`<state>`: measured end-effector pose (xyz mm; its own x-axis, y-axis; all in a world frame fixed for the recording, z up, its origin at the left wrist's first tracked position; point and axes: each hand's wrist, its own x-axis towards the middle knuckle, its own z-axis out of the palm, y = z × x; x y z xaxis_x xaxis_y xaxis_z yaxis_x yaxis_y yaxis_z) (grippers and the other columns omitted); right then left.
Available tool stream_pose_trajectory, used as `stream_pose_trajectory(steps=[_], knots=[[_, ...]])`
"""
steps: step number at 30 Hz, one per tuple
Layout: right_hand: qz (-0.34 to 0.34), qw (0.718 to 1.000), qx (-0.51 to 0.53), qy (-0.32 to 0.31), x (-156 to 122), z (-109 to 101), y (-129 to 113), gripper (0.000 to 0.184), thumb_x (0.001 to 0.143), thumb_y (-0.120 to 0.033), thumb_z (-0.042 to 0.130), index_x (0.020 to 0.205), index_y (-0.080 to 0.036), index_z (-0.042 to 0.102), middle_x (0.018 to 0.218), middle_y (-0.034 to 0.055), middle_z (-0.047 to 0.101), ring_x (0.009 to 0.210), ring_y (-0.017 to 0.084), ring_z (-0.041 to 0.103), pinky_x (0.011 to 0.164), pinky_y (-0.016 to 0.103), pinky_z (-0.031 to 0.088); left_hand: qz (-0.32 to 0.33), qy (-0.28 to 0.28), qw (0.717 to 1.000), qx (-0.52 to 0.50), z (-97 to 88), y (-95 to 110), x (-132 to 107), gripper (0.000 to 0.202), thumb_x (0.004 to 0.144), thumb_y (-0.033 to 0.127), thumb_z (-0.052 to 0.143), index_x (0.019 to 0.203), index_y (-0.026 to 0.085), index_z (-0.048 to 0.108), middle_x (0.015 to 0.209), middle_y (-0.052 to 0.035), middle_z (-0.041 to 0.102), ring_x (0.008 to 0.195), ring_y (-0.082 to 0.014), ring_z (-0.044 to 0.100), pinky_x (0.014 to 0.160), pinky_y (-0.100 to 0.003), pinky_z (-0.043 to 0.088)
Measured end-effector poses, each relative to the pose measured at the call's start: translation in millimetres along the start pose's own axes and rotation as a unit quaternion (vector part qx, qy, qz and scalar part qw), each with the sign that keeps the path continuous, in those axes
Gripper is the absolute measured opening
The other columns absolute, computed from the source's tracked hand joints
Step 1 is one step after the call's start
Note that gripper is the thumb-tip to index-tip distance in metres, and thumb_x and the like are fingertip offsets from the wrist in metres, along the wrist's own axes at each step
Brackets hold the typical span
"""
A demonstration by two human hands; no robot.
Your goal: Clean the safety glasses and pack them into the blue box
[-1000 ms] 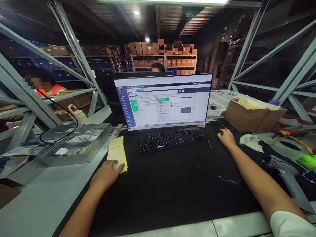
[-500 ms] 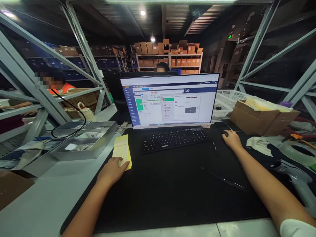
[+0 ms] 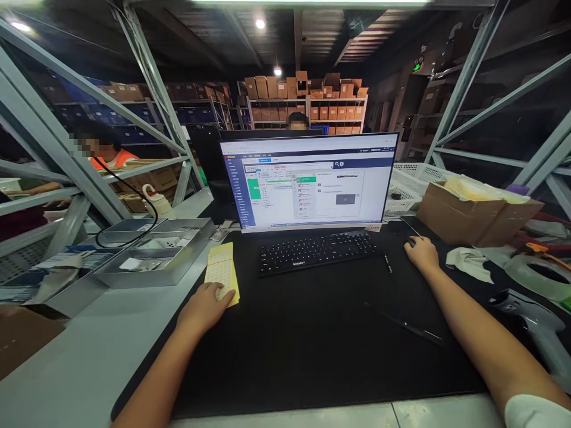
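The keyboard (image 3: 317, 252) read "Bosston"; a green sign (image 3: 417, 64) glowed far right; the yellow sheets (image 3: 220, 267) and monitor (image 3: 276, 208) showed illegible print.

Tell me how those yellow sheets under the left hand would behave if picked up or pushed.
The yellow sheets look thin and flat, so they would probably be light and floppy when lifted. Their edges don't line up, so the layers may slip apart if pushed. The left hand rests on their near end, likely hindering sliding.

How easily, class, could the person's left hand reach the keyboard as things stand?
Probably yes, quite easily: the left hand lies on the yellow sheets, left of the keyboard, with only black mat between hand and keyboard.
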<state>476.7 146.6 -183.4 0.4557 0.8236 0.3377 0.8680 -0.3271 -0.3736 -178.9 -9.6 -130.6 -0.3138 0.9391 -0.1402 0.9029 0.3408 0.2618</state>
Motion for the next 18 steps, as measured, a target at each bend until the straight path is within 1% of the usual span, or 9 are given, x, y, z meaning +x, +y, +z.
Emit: stream_pose_trajectory(steps=[4, 9, 14, 18], knots=[[0.014, 1.0, -0.001, -0.008, -1.8, -3.9, -2.4, 0.054, 0.1, -0.035, 0.054, 0.146, -0.013, 0.072, 0.154, 0.0208, 0.058, 0.133, 0.041, 0.062, 0.113, 0.05, 0.05, 0.008, 0.011, 1.0, -0.005, 3.5, -3.5, 3.0, 0.084, 0.093, 0.063, 0.033, 0.151, 0.008, 0.059, 0.161, -0.02, 0.05, 0.144, -0.0368, 0.053, 0.123, -0.049, 0.041], [0.018, 1.0, -0.005, -0.008, -1.5, -4.7, -2.5, 0.054, 0.099, -0.037, 0.054, 0.145, -0.014, 0.072, 0.152, 0.0203, 0.059, 0.132, 0.041, 0.062, 0.111, 0.05, 0.05, 0.015, 0.025, 1.0, -0.012, 7.0, -6.7, 5.4, 0.084, 0.091, 0.065, 0.034, 0.147, 0.009, 0.062, 0.159, -0.0199, 0.052, 0.143, -0.0378, 0.054, 0.122, -0.049, 0.043], [0.017, 1.0, -0.006, -0.001, -1.9, -3.9, -1.5, 0.052, 0.098, -0.037, 0.056, 0.142, -0.016, 0.074, 0.15, 0.0197, 0.061, 0.129, 0.038, 0.064, 0.11, 0.048, 0.051, 0.009, 0.016, 1.0, -0.012, 6.1, -7.2, 6.3, 0.085, 0.09, 0.067, 0.032, 0.147, 0.01, 0.062, 0.16, -0.0186, 0.051, 0.143, -0.0375, 0.054, 0.123, -0.049, 0.042], [0.019, 1.0, -0.005, 0.001, -2.4, -4.2, -1.7, 0.053, 0.098, -0.037, 0.055, 0.143, -0.016, 0.074, 0.151, 0.02, 0.06, 0.128, 0.039, 0.064, 0.109, 0.049, 0.052, 0.01, 0.008, 1.0, -0.002, 6.7, -7.9, 7.9, 0.09, 0.088, 0.069, 0.029, 0.148, 0.01, 0.06, 0.161, -0.0189, 0.049, 0.145, -0.037, 0.052, 0.124, -0.049, 0.04]])
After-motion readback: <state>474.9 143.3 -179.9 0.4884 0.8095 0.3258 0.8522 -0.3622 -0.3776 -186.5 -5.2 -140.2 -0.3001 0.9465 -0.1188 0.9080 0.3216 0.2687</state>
